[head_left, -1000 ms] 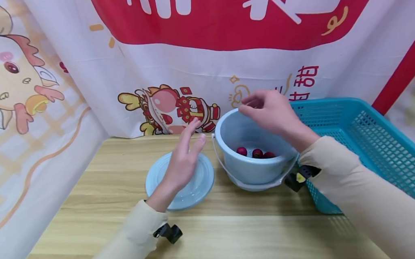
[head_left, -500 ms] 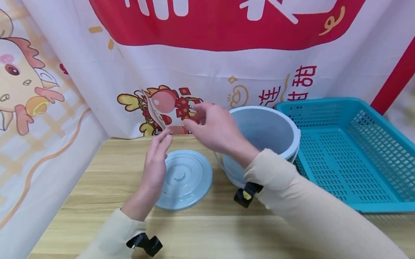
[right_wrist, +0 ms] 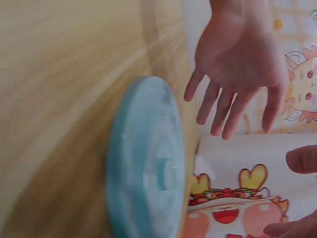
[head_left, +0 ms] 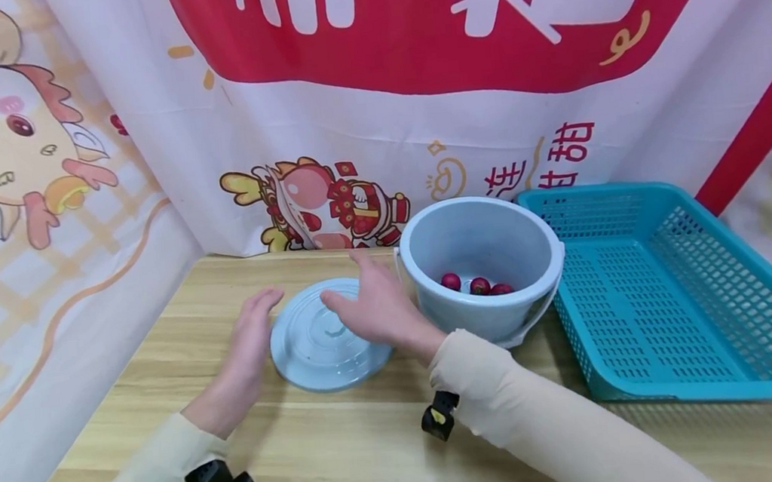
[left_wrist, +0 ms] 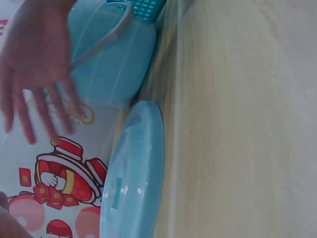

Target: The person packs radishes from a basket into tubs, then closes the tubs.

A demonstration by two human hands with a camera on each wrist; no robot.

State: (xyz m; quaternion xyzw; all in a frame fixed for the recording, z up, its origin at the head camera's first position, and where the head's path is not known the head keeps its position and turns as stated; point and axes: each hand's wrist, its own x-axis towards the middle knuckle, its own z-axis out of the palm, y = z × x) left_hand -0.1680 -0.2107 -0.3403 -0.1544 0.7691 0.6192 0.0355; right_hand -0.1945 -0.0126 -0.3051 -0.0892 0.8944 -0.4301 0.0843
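A light blue round lid (head_left: 324,363) with a small centre knob lies flat on the table between my hands. My left hand (head_left: 242,358) hovers at its left side with straight fingers; the right wrist view shows that left hand (right_wrist: 242,62) with its palm bare. My right hand (head_left: 380,306) is above the lid's right edge, fingers extended and holding nothing. To the right stands a light blue bucket (head_left: 487,320) with its handle hanging down at the front. Several dark red round things (head_left: 480,286) lie on the bucket's bottom.
A teal plastic basket (head_left: 643,311) with holed walls stands right of the bucket. Behind the wooden table (head_left: 348,456) hangs a printed white and red cloth (head_left: 343,131), and another patterned cloth (head_left: 111,293) covers the left side.
My right hand has moved left from over the bucket to the lid's right side, uncovering the bucket. My left hand has drawn back leftward and toward me from above the lid.
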